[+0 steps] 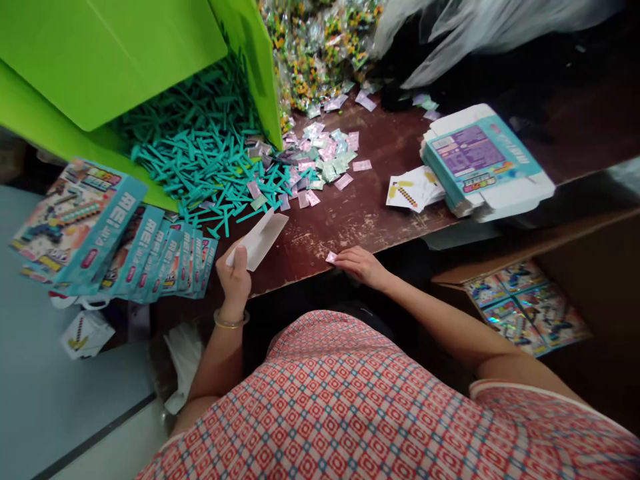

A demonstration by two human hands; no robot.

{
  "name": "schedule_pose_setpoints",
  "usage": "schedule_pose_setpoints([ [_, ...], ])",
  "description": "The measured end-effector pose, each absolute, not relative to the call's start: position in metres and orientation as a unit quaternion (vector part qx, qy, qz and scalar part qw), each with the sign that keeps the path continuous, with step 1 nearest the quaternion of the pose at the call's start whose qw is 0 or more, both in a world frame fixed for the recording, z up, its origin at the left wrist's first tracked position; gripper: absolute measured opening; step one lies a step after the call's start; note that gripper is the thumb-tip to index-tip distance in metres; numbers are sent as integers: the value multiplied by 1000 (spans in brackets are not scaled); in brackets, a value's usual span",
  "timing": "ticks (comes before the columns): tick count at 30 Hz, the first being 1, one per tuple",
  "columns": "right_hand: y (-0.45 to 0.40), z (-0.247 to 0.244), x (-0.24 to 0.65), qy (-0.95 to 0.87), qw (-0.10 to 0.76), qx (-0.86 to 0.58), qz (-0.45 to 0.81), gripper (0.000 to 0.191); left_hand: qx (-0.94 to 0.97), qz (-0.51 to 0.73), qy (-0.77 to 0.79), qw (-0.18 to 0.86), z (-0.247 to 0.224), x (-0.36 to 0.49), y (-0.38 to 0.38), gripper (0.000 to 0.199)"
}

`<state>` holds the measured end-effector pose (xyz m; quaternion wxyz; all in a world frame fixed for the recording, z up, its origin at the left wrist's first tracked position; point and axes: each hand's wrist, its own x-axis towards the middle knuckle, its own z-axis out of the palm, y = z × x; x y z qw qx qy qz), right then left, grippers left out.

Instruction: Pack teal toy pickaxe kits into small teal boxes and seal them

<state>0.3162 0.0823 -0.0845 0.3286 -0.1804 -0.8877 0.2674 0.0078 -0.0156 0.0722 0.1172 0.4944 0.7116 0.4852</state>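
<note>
Head view: right hand (364,267), thumb and fingertips pinched on one small pink sachet (331,257) at the near edge of the dark red table (370,217); whether the sachet touches the tabletop cannot be told. Left hand (236,283), thumb and fingers gripping a folded white card piece (265,241), left of the pinched sachet. Just beyond the left fingers: teal plastic sticks (197,170), heaped, spilling from a lime-green bin (115,53). Beyond and between both hands: loose pastel sachets (333,157); farther out, clear bags of multicoloured pieces (320,57). Left of the left fingers: printed teal boxes (85,223), leaning in a row. Right of the right fingers, beyond: printed cards (407,191), beside stacked flat cartons (487,157). Farther right, lower: an open cardboard box (613,287) containing shiny printed boxes (523,307).
</note>
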Motion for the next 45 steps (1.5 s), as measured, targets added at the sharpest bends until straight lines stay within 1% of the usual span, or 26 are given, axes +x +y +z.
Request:
schedule_pose_setpoints([
  [2,80,-55,296,-846,396,-185,307,26,479,489,719,124,71,6,-17,62],
  [4,78,-20,262,-814,455,-179,314,27,494,483,710,134,69,10,-16,59],
  [6,81,8,222,-821,482,-135,273,27,529,476,688,142,68,16,-15,55],
  [7,87,16,207,-835,478,-108,248,27,545,475,677,140,69,18,-14,52],
  [9,108,20,194,-861,446,-116,215,30,553,474,673,130,71,19,-14,50],
  [10,122,15,200,-867,422,-165,205,31,546,474,680,126,72,18,-14,50],
  [12,152,-3,235,-846,361,-348,181,34,522,472,700,121,73,14,-17,51],
  [14,179,-25,288,-770,270,-563,131,40,510,470,710,124,73,11,-20,54],
  [15,188,-36,314,-729,220,-639,111,42,512,471,707,127,72,10,-22,54],
  [17,200,-51,357,-694,149,-698,92,44,526,473,694,134,72,11,-22,52],
  [19,203,-58,380,-711,122,-686,93,44,538,476,682,136,72,14,-20,50],
  [21,202,-58,388,-727,122,-669,96,38,542,476,679,136,72,17,-17,50],
  [27,201,-51,394,-728,171,-660,72,15,532,466,692,143,72,15,-17,54],
  [29,201,-50,398,-733,196,-648,59,10,530,468,693,143,72,14,-19,54],
  [35,206,-46,409,-740,256,-620,47,18,538,472,681,152,73,15,-19,54],
  [37,211,-44,411,-741,261,-617,40,23,547,476,670,160,72,16,-19,52],
  [39,214,-43,410,-744,245,-621,41,24,553,480,660,167,71,18,-19,50],
  [42,218,-47,404,-722,228,-645,103,16,558,483,651,177,70,22,-20,48],
  [44,219,-52,400,-699,247,-650,169,11,560,480,650,184,70,25,-20,49],
  [45,220,-54,398,-690,260,-647,194,13,560,479,650,186,71,26,-20,50],
])
